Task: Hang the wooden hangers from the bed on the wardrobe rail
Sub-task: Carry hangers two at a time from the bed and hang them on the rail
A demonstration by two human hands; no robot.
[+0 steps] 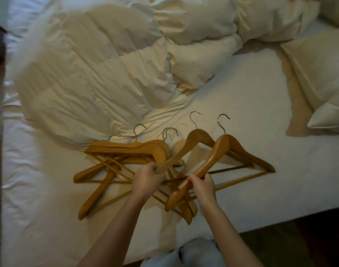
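Here left fingers (pixel 153 167) clasp the rear hanger (pixel 196 136), right fingers (pixel 193 178) the front hanger (pixel 224 143).

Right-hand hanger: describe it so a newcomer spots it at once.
On the white bed sheet, near the front edge, lies a heap of wooden hangers. The right-hand hanger is at the heap's right side, its near shoulder gripped by the right hand. Unlike the neighbouring hanger in the left hand, its hook sits furthest right.

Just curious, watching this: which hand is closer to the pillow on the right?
Right. The right hand grips the rightmost hanger, below and left of the pillow; the left hand grips the next hanger, even farther left, by the hanger pile.
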